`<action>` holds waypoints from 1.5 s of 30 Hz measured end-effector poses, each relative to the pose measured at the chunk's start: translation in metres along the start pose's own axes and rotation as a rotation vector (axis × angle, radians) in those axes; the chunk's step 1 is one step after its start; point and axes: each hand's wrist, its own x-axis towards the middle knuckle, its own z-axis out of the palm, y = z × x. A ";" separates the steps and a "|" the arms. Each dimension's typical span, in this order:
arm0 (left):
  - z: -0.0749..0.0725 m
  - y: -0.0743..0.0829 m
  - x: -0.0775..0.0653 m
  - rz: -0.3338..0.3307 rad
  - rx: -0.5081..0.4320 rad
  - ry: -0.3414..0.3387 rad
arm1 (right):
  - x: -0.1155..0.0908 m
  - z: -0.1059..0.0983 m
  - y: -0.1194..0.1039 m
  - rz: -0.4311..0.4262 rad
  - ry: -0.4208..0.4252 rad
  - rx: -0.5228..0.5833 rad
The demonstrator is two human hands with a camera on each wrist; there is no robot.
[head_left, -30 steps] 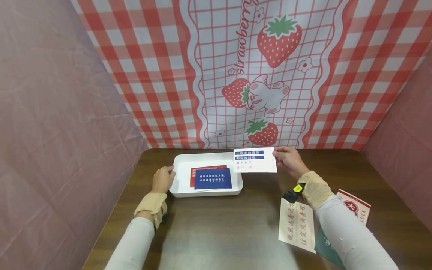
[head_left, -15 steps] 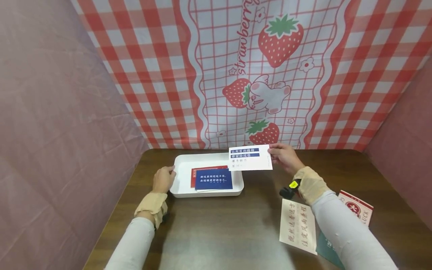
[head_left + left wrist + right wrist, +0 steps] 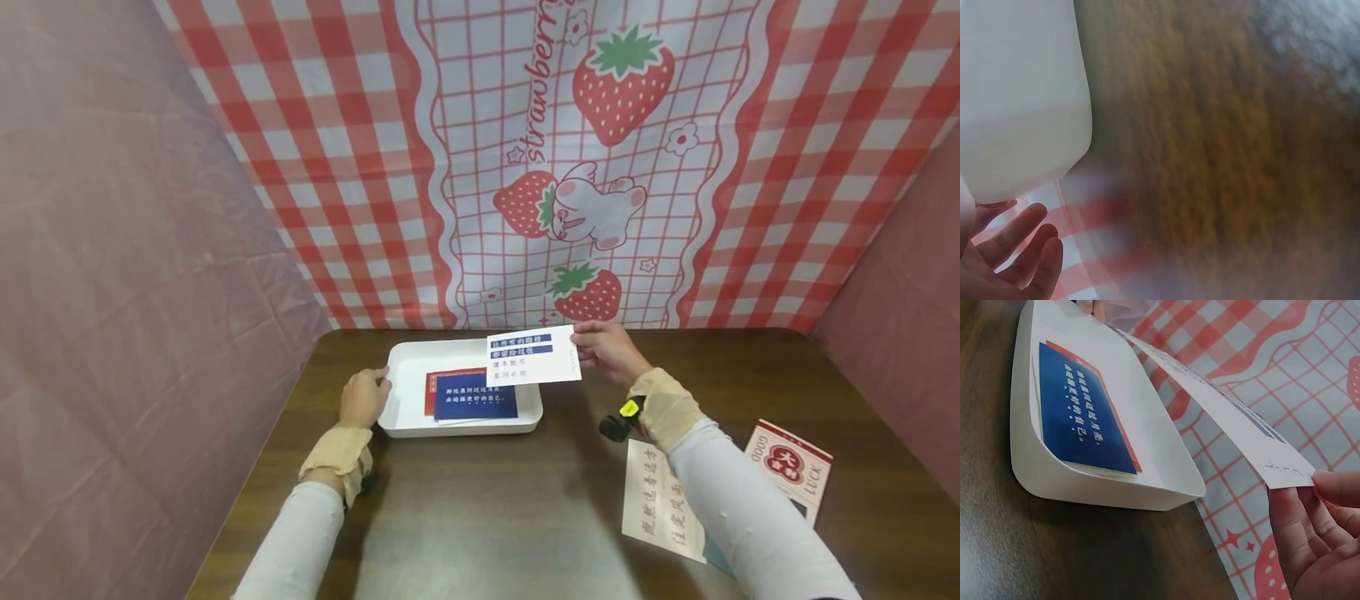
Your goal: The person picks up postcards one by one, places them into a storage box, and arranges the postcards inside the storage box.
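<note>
In the head view a shallow white tray (image 3: 405, 367) sits on the table's far side. It holds a blue card (image 3: 476, 403) with white characters, lying over a red card (image 3: 431, 398). My left hand (image 3: 364, 400) grips the tray's left rim; the right wrist view shows its fingertips (image 3: 1099, 309) over that rim. Between thumb and fingers, my right hand (image 3: 611, 352) pinches the right end of a white card (image 3: 536, 367) with blue bands. In the right wrist view this card is raised at a slant above the tray, its far end over the tray's inside.
At the right of the wooden table (image 3: 480, 508) lie a cream card (image 3: 652, 500) with brown characters, a "GOOD LUCK" card (image 3: 786, 462) and a partly hidden teal card (image 3: 717, 557). A red checked strawberry cloth (image 3: 360, 167) hangs behind, and pink cloth (image 3: 150, 292) hangs at the left.
My right hand has carried the white card leftward, so it now overlaps the tray's right part and a corner of the blue card in the head view. My left hand and the tray stay put.
</note>
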 end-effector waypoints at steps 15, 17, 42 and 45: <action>0.000 -0.001 -0.001 0.004 0.002 0.019 | 0.005 0.029 0.017 0.020 0.006 -0.025; 0.000 -0.001 -0.001 0.002 0.003 0.017 | 0.005 0.033 0.018 0.026 0.015 -0.028; 0.001 -0.001 -0.001 0.030 0.007 0.020 | 0.006 0.076 0.038 0.033 -0.028 -0.023; 0.000 -0.001 0.001 0.032 0.007 0.018 | 0.007 0.080 0.038 0.030 -0.012 -0.034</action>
